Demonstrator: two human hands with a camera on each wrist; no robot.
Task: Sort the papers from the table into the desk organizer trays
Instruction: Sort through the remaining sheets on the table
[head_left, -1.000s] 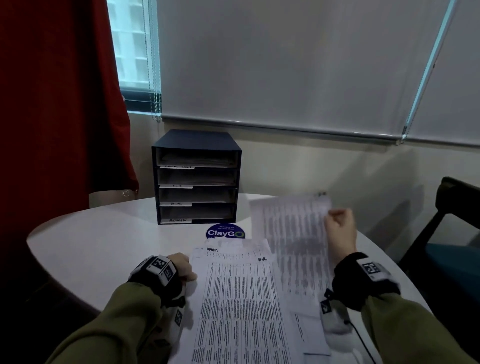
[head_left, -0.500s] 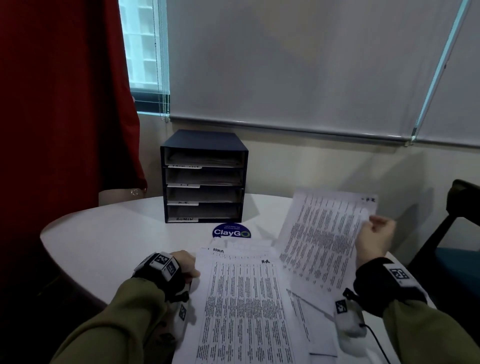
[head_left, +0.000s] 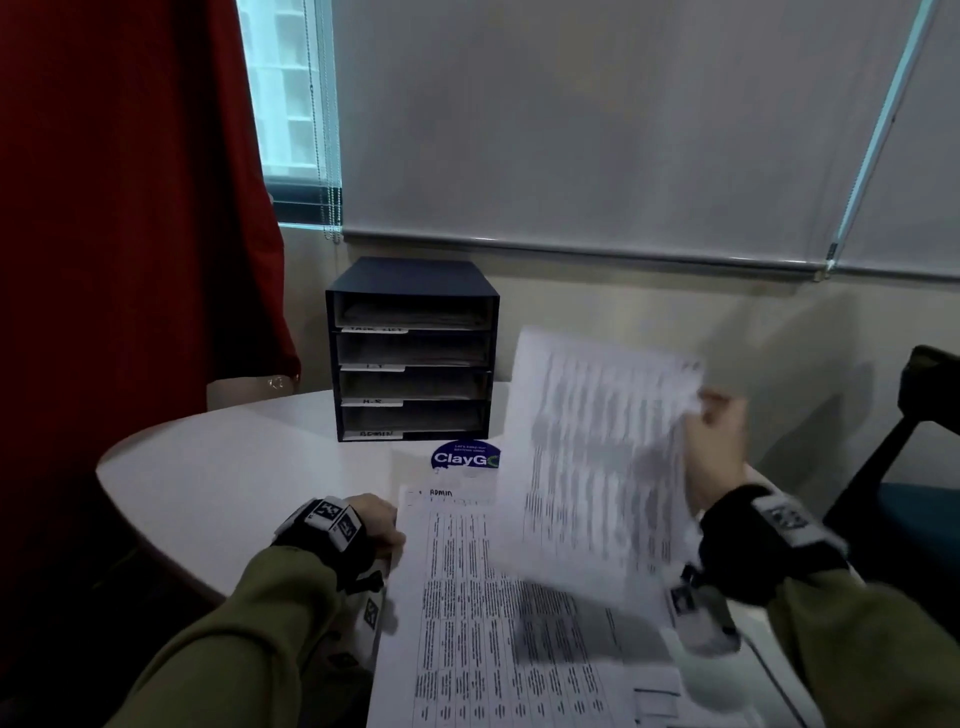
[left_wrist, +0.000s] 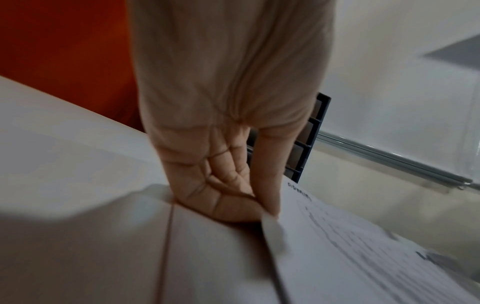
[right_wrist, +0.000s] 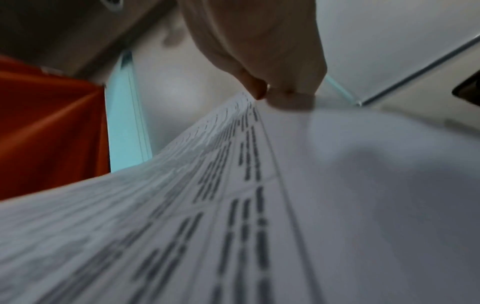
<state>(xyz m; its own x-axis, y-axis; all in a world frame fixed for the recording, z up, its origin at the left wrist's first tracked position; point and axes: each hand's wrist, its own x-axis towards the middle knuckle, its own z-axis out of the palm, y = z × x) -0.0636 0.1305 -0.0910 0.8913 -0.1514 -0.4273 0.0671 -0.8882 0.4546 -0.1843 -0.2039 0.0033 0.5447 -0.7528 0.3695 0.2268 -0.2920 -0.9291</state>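
A dark organizer (head_left: 413, 353) with several labelled trays, papers inside, stands at the back of the round white table (head_left: 234, 467). A stack of printed sheets (head_left: 493, 623) lies near the table's front edge, and one sheet there is headed ADMIN. My left hand (head_left: 374, 525) pinches the stack's left edge, thumb on top, fingers curled beside it (left_wrist: 221, 201). My right hand (head_left: 714, 447) pinches the top right corner of a single printed sheet (head_left: 597, 457) held tilted above the stack, to the right of the organizer. The wrist view shows that pinch (right_wrist: 265, 96) and the sheet (right_wrist: 233, 205) blurred.
A round blue ClayGo sticker (head_left: 465, 457) sits between the organizer and the stack. Red cloth (head_left: 130, 234) hangs at the table's left. A dark chair (head_left: 924, 467) stands to the right. A lowered grey blind (head_left: 597, 130) covers the window behind.
My right hand carried the single sheet to the right off the stack, then raised it and swung it back a little leftward; it is now blurred. The left hand stayed put.
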